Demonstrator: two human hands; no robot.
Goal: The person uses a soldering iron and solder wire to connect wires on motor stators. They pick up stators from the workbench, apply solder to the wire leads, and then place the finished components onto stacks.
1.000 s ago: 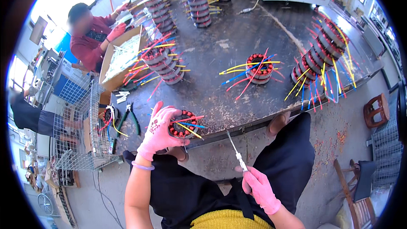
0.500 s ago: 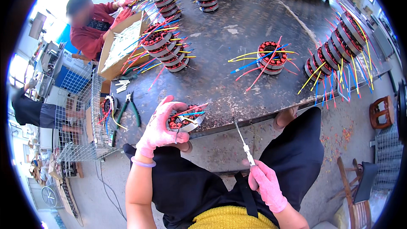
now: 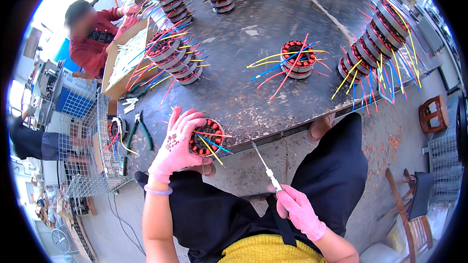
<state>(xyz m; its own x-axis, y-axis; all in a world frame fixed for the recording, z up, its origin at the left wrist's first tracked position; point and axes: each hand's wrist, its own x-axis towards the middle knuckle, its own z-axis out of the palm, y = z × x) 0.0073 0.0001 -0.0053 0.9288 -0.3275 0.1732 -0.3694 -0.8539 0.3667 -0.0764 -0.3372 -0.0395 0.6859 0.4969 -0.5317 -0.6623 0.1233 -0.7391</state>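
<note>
My left hand [image 3: 178, 146], in a pink glove, grips a ring-shaped motor stator [image 3: 214, 129] with red coils at the table's front edge. The coil face is turned upward, with short red, blue and yellow wires across it. My right hand [image 3: 300, 209], also gloved, is closed around a slim tool [image 3: 273, 179] with a white handle and a long thin metal shaft. Its tip is near the table edge, to the right of the stator and apart from it. Whether the shaft ends in a blade or point is too small to tell.
Another stator [image 3: 298, 60] lies mid-table; stator stacks stand left [image 3: 173, 58] and right [image 3: 373, 44], wires sticking out. Green-handled pliers [image 3: 141, 131] and a smaller stator [image 3: 116, 129] lie at left. Beyond are a carton [image 3: 114, 87], a wire basket [image 3: 105, 136] and a co-worker [image 3: 90, 39].
The stator in my left hand has turned from tilted to face up, and my fingers have shifted along its left side. The whole view has shifted slightly; the tool stays in my right hand.
</note>
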